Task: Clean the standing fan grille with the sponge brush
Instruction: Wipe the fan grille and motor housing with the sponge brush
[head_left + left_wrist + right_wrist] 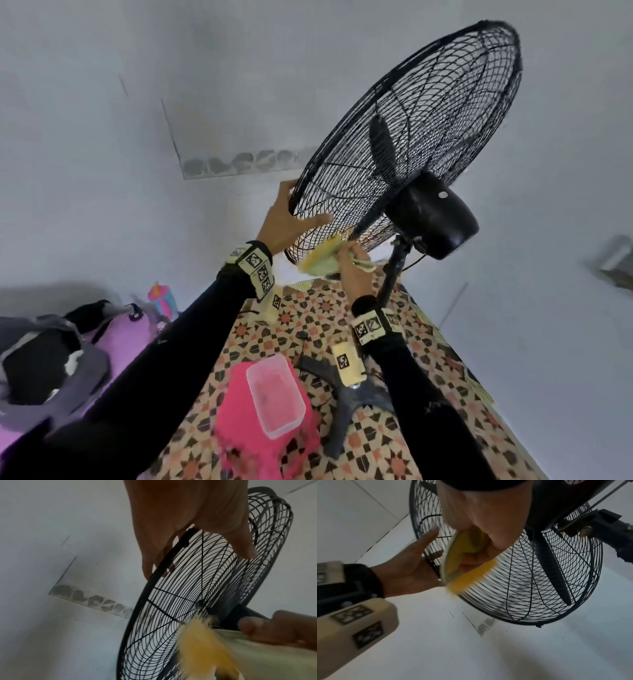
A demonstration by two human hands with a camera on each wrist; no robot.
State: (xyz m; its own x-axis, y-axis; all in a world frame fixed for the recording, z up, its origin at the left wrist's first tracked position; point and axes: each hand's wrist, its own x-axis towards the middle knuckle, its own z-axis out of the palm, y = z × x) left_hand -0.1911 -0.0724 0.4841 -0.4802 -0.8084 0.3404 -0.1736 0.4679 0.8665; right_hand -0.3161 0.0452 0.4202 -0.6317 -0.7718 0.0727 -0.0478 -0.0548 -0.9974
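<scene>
Two hands at black wire grille [404, 137]: left hand [284, 219] gripping rim, right hand [352, 263] clutching yellow-green sponge brush [320, 260].

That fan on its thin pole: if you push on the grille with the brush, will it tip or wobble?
Probably wobbles: the big fan sits atop a thin pole. The left hand grips the grille rim, likely steadying it. The brush looks soft, so pushes seem gentle.

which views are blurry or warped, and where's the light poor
Head view: wide-angle bend at the edges, fan grille fairly sharp. Left wrist view: sponge brush smeared by motion, left hand dim against the pale wall. Right wrist view: yellow bristles blurred, right hand soft and close.
</scene>
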